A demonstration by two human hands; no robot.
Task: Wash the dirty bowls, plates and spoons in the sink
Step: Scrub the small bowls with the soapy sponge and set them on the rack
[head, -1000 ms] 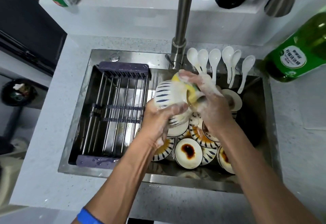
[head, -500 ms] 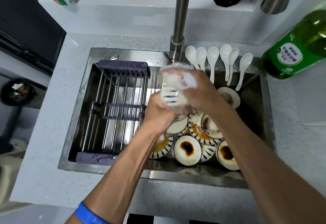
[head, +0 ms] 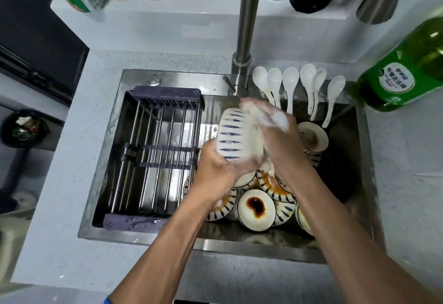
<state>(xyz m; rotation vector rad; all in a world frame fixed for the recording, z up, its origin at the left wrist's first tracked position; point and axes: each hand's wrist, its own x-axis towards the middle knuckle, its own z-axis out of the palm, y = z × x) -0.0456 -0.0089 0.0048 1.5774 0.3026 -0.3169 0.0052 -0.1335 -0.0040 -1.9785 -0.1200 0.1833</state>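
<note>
Tilted further, bowl [head: 236, 136] sits between left hand [head: 215, 172] and soapy right hand [head: 275, 131].

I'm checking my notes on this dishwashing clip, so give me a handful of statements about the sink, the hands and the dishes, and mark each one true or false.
1. The left hand holds a blue-striped bowl from below. True.
2. The right hand is idle on the counter. False: covered in foam, it is against the bowl.
3. Six white spoons lean along the back edge of the sink. True.
4. The drying rack in the left of the sink is full of clean plates. False: no dishes sit on it.
5. A small dish with a dark sauce stain lies among the dishes below the hands. True.
6. The green bottle stands left of the sink. False: it is on the right.
</note>
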